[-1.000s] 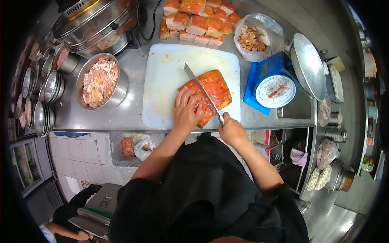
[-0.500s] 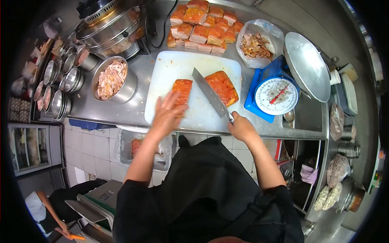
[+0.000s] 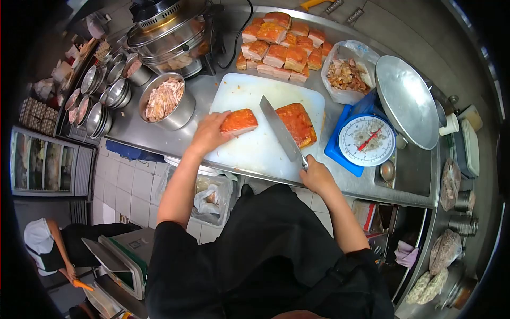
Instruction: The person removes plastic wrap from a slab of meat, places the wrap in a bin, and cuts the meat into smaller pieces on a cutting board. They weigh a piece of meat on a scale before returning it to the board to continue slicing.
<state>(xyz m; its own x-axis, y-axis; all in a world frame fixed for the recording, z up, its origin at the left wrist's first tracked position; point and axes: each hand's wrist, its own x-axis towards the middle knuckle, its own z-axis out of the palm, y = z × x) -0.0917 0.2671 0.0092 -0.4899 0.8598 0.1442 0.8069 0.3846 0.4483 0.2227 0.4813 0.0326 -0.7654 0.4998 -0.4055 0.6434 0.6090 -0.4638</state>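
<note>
My left hand (image 3: 210, 133) grips the left end of a strip of roast pork belly (image 3: 239, 122) on the white cutting board (image 3: 241, 154). The strip is turned crosswise, its pale cut side facing me. In my right hand (image 3: 317, 175) is the handle of a broad kitchen knife (image 3: 280, 128), its blade slanting up and left over the board. Just right of the blade lies a larger slab of roast pork (image 3: 297, 125), orange-red skin upward; the blade overlaps its left edge in this view.
Behind the board are stacked roast pork pieces (image 3: 276, 56) and a plastic bag of scraps (image 3: 348, 74). A blue scale (image 3: 345, 143) with a metal pan (image 3: 406, 101) stands right, a pot of sliced meat (image 3: 166, 106) left. Another person (image 3: 58, 244) works at lower left.
My left hand has closed on the pork strip's left end, and the strip has turned from lengthwise to crosswise. The knife stays beside the larger slab. The whole view has shifted slightly.
</note>
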